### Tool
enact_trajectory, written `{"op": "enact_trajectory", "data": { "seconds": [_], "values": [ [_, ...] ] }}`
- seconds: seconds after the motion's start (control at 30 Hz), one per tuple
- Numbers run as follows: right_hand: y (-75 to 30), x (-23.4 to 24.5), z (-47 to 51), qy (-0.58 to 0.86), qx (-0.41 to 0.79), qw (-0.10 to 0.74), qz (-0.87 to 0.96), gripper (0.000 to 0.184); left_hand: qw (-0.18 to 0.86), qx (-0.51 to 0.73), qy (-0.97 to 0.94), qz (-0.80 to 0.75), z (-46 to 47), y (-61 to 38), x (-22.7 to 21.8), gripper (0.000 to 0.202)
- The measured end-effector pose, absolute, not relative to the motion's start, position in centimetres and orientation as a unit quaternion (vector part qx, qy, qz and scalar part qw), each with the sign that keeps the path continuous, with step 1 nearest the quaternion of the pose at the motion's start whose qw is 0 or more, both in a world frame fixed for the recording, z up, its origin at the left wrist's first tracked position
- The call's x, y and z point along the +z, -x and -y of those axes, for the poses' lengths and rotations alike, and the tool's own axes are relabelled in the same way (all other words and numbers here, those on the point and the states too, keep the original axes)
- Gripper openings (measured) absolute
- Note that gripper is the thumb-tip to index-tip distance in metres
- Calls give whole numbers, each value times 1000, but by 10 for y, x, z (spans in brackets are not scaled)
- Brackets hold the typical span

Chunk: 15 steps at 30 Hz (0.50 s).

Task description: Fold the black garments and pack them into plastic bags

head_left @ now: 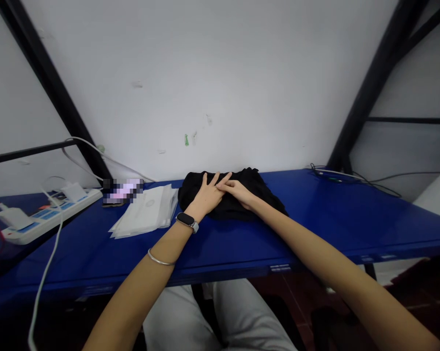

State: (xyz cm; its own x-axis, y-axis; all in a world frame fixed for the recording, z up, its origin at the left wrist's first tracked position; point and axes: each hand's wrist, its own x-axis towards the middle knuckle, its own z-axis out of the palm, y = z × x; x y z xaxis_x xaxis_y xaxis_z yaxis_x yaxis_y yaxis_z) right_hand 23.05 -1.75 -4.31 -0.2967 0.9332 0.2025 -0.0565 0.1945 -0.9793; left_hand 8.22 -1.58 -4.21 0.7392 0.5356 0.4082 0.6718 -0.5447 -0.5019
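A dark, folded black cloth lies on the blue tabletop near the wall. Over it is my left hand, back side up, with its fingers spread apart. My right hand comes in from the right, and its thumb and fingertips are pinched together against the left hand, by the base of its fingers. Whatever sits between those fingertips is too small to make out. A smart band and a silver bangle are on my left forearm.
Plastic sleeves with papers lie left of the cloth, beside a phone. Further left is a white power strip with chargers and a cable hanging over the edge. Thin cables lie at the back right. Black frame posts flank the blue table.
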Motion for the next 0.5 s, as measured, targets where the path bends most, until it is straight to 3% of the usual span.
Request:
{"op": "enact_trajectory", "data": {
  "seconds": [0.27,0.5],
  "values": [
    [-233,-44,15,313,553,483,603,23,325,-111,872,350,17,-82,-41,50],
    [-229,-43,19,359,524,469,614,29,323,-104,873,352,16,-83,-41,50]
  ]
}}
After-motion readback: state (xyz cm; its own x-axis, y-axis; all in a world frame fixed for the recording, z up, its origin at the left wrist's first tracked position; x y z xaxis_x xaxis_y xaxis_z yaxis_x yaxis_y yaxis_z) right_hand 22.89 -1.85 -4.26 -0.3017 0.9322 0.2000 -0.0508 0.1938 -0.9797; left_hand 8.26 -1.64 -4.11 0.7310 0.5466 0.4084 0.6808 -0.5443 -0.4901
